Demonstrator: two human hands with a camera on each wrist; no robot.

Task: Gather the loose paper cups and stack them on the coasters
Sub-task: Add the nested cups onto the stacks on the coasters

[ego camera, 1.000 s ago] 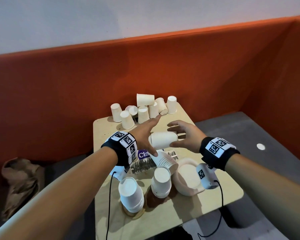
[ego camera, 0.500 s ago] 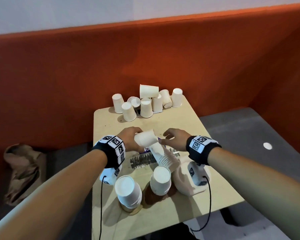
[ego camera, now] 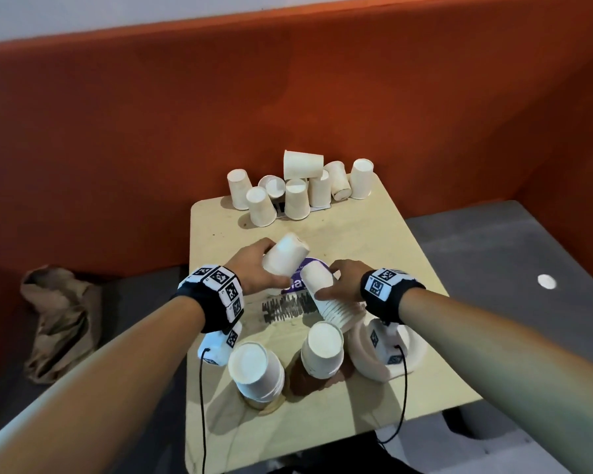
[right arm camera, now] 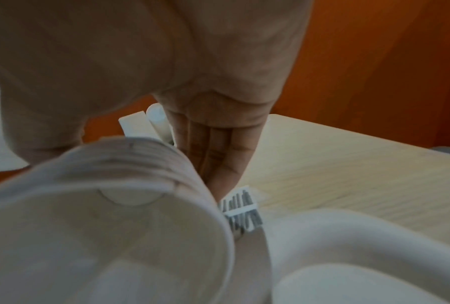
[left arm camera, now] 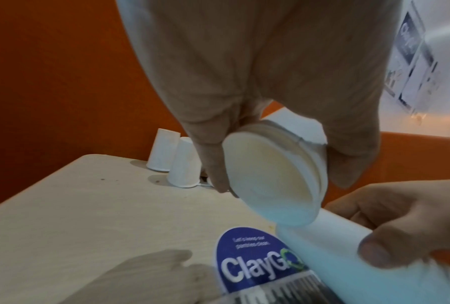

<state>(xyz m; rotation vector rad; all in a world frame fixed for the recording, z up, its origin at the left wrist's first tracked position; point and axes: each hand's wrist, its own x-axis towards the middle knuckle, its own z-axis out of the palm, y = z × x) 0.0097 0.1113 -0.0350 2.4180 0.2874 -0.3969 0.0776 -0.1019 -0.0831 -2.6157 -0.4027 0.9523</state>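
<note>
My left hand [ego camera: 269, 265] grips one white paper cup [ego camera: 285, 254] above the table's middle, its mouth [left arm camera: 270, 174] turned down toward me. My right hand [ego camera: 327, 282] grips a nested cup stack [ego camera: 329, 302] that leans with its closed end up, just below that mouth. In the right wrist view the nested cup stack [right arm camera: 115, 226] shows its open end, with my fingers [right arm camera: 218, 156] along its side. Two upside-down stacks stand near me, one [ego camera: 255, 371] on a tan coaster [ego camera: 267, 407], one [ego camera: 322, 350] on a brown coaster [ego camera: 305, 386]. Several loose cups [ego camera: 298, 189] crowd the far edge.
A white bowl [ego camera: 363, 360] sits at the near right, under my right wrist. A purple ClayGo sticker [left arm camera: 257, 265] lies on the wooden table [ego camera: 374, 241] beneath the hands. The orange wall [ego camera: 288, 97] rises behind, and a brown paper bag [ego camera: 59, 319] lies at the left.
My left hand took the cup alone and turned its mouth downward. My right hand let go of that cup, dropped onto the nested stack and tilted it up under the cup.
</note>
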